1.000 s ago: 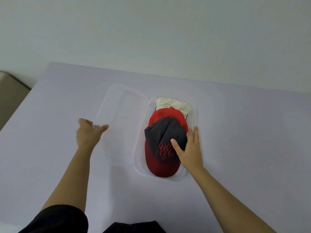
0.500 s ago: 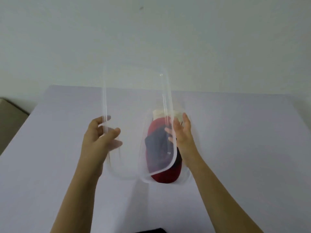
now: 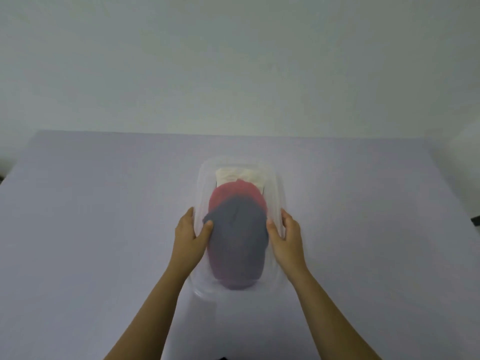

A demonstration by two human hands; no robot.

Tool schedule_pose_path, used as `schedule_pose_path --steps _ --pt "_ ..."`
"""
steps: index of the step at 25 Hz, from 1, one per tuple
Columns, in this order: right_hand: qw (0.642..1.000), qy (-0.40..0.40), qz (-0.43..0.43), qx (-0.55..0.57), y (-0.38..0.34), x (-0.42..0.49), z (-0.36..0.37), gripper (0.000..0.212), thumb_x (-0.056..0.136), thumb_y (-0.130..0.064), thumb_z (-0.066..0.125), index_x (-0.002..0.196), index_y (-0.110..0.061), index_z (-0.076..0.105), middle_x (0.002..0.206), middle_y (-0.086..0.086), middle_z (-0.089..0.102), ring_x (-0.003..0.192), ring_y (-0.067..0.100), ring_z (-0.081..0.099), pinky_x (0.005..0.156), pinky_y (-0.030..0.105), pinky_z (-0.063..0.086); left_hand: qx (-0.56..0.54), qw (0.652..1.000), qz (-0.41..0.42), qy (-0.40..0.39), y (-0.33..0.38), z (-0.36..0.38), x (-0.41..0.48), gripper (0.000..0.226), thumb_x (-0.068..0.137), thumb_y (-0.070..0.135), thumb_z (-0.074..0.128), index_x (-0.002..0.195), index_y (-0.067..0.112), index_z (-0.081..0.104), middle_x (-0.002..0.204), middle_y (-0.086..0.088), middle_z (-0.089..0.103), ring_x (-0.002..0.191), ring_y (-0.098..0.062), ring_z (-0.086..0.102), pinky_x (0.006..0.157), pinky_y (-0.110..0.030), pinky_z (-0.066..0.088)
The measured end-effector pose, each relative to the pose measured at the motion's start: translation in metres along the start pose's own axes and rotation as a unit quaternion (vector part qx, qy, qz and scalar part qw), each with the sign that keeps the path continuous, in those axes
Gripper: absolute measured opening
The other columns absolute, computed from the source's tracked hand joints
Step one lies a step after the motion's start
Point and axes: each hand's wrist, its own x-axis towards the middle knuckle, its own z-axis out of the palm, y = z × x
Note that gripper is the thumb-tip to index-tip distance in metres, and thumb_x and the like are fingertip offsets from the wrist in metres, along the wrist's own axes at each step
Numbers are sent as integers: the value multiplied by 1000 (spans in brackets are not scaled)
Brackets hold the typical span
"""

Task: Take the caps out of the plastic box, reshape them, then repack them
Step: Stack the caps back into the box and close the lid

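Observation:
A clear plastic box [image 3: 277, 188] lies in the middle of the table with its lid folded down over it. Through the hazy lid I see three stacked caps: a dark grey cap with a dark red brim [image 3: 240, 240] nearest me, a red cap [image 3: 233, 194] behind it, and a cream cap [image 3: 241, 175] at the far end. My left hand [image 3: 189, 236] grips the box's left edge, thumb on the lid. My right hand [image 3: 287, 236] grips the right edge the same way.
The box sits on a pale lilac table [image 3: 104, 229] that ends at a plain wall [image 3: 233, 61]. A dark object [image 3: 475, 220] pokes in at the right edge of the view.
The lid, flat open on the left a second ago, was swung up and over and now lies on the box. Both hands have moved to the box's sides.

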Motion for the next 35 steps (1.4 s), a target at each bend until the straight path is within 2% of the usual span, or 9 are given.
schedule_pose_path --steps 4,9,14,18,23,29,31,33,35 --pt "1000 -27 10 -6 13 13 9 58 95 -36 47 147 -23 24 153 -2 30 140 16 28 110 26 24 31 999 19 -21 -12 11 12 67 97 37 40 151 18 5 159 -4 12 145 -23 17 116 -38 19" --pt "998 -15 27 48 18 20 15 58 93 -39 51 145 -33 27 151 -8 33 139 16 32 113 36 31 97 994 42 -39 -18 14 28 60 99 39 32 150 25 5 158 -6 17 145 -26 19 117 -46 21" --pt "996 -14 40 83 22 19 12 58 94 -34 52 146 -29 27 152 -6 33 139 16 31 109 29 31 112 991 55 -52 -22 17 32 60 98 42 33 150 29 5 159 -1 15 145 -26 20 118 -47 20" --pt "999 5 33 35 24 17 17 59 95 -36 50 147 -27 25 152 -4 33 139 17 32 110 31 30 150 987 59 -9 -21 21 29 58 99 38 35 150 27 11 159 -4 16 143 -28 25 115 -43 24" --pt "999 22 35 5 25 17 23 61 94 -36 52 147 -25 26 151 0 36 138 20 34 112 34 31 184 979 80 31 -19 22 27 56 98 34 38 149 22 19 156 -8 27 131 -28 44 104 -40 39" --pt "998 32 48 -13 19 14 24 63 92 -36 55 147 -24 27 149 3 39 136 23 38 111 35 32 224 973 39 38 -16 22 23 53 98 37 32 149 31 18 157 0 25 116 -29 57 85 -39 48" --pt "999 13 32 -16 15 13 21 66 92 -39 53 148 -25 22 151 3 35 137 23 36 112 35 29 216 974 61 18 -13 19 24 54 99 37 30 150 30 14 158 -1 21 124 -28 51 92 -40 46" --pt "999 -17 44 -18 16 10 16 74 90 -48 52 149 -29 13 155 1 27 140 23 31 113 38 28 156 985 69 -16 -17 12 23 59 98 39 33 151 28 8 158 -2 18 137 -27 37 105 -42 36" --pt "997 -27 73 -28 25 -1 11 84 84 -57 54 149 -30 9 156 2 24 141 24 29 114 41 28 75 997 9 -23 -27 7 13 68 96 45 39 151 24 5 156 -7 26 138 -31 35 109 -45 34"
